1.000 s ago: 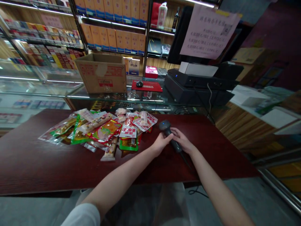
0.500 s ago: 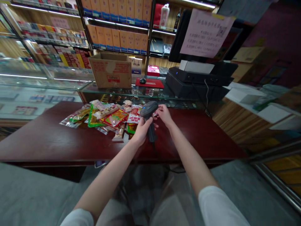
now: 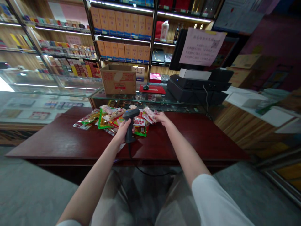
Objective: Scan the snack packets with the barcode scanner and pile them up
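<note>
While the left hand (image 3: 122, 128) grips the handle of a dark handheld barcode scanner (image 3: 129, 125), with fingers closed around it, the right hand (image 3: 161, 118) has its fingertips on the right end of a pale wrapped snack stick (image 3: 150, 113). How firmly those fingertips pinch it is too small to tell. The scanner is roughly upright, its head at the top and in front of part of the snack pile; its black cable (image 3: 141, 171) runs down past the near edge of the dark red wooden table (image 3: 188, 138) and curves below it.

Loosely heaped along the far edge of the table, left of its middle, the snack packets (image 3: 112, 118) overlap one another. A red-and-white packet (image 3: 139, 121) lies just right of the scanner head, and a clear packet with green trim (image 3: 87, 120) reaches farthest toward the left edge. Near the table's near edge, just below the left hand, lies a white slip (image 3: 121, 147).

Beyond the far edge stands a glass counter (image 3: 113, 97), which carries an open cardboard box (image 3: 119, 80), a black mouse (image 3: 145, 87) on a red mat (image 3: 156, 89), and, to the right, a black cash drawer (image 3: 183, 91). A paper notice (image 3: 199, 47) covers much of the monitor (image 3: 174, 59) above the drawer.
</note>
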{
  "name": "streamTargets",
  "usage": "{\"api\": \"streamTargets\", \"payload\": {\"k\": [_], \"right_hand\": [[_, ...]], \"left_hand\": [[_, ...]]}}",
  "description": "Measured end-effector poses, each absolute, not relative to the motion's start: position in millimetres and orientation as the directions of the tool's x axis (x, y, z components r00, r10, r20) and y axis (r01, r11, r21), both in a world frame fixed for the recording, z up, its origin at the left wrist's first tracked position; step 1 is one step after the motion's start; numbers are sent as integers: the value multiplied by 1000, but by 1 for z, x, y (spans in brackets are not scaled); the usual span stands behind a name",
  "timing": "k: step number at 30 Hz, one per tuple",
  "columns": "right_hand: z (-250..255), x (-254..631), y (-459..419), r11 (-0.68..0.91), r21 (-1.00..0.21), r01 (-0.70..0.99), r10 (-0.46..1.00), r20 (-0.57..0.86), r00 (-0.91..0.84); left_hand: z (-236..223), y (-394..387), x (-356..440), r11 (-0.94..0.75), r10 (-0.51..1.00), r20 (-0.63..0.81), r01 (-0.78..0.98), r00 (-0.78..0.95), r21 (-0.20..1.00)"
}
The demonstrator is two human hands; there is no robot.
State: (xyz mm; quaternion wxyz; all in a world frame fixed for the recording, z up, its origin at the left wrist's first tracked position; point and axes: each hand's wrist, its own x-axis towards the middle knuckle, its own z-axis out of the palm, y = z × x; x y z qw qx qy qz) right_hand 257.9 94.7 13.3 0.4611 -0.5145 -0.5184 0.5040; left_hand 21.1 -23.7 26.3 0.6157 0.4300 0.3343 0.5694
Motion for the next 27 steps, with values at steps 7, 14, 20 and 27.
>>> {"api": "streamTargets", "payload": {"k": [7,14,20,27], "right_hand": [[16,318,49,-131,-934,-332,988,-93,-127],[-11,366,39,33,-854,-519,999,24,25],[-38,375,52,181,-850,-495,970,72,233],[-50,367,58,267,-866,-422,952,167,258]], "left_hand": [[35,-6,45,45,938,48,-258,342,965],[29,19,94,89,821,61,-233,567,968],[11,22,122,112,782,49,-218,622,970],[6,14,142,124,809,61,-271,584,954]]}}
